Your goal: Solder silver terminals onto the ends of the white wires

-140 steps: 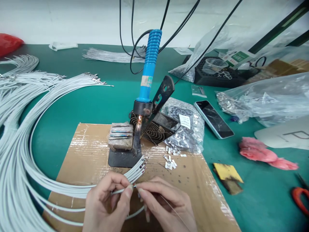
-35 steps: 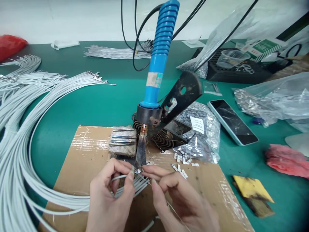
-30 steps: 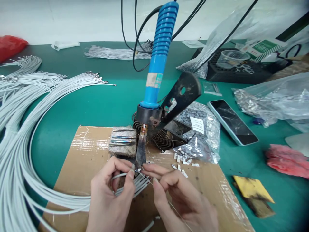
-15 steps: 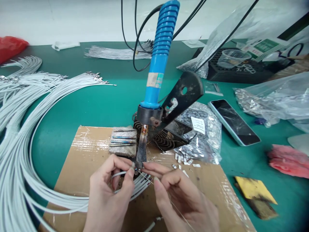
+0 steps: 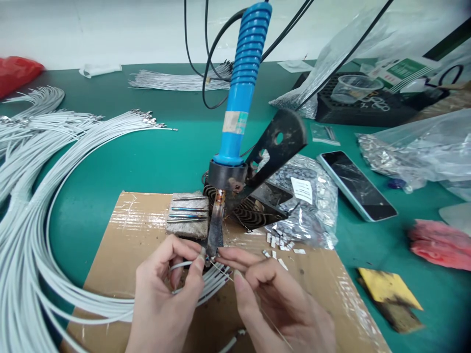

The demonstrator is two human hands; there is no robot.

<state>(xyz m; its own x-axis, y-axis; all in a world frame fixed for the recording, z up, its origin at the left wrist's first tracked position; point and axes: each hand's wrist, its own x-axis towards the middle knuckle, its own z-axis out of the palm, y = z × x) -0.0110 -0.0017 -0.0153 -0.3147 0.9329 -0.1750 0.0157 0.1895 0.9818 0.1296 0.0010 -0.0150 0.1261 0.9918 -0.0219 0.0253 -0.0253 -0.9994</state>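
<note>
A blue-handled soldering iron (image 5: 246, 83) stands tip-down in a black metal holder (image 5: 277, 139). Its dark, flattened tip (image 5: 215, 235) reaches down between my hands. My left hand (image 5: 172, 289) pinches a white cable (image 5: 181, 264) close to that tip; the cable's end is mostly covered by the fingers. From the right, my right hand (image 5: 279, 299) holds a thin strand of solder wire (image 5: 222, 271) between thumb and fingers, its far end at the tip. Whether the solder touches the cable is too small to tell. More white cables (image 5: 217, 284) lie beneath both hands.
Cardboard (image 5: 121, 235) covers the work spot. A grey block with metal rods (image 5: 187, 215) sits left of the iron, small white pieces (image 5: 281, 242) and a silvery plastic bag (image 5: 312, 206) right. Thick cable bundles (image 5: 33, 235) fill the left; a phone (image 5: 356, 186) and yellow sponge (image 5: 390, 287) lie right.
Almost nothing differs. The iron and its holder have shifted very slightly left, and both hands keep their pinch at the tip.
</note>
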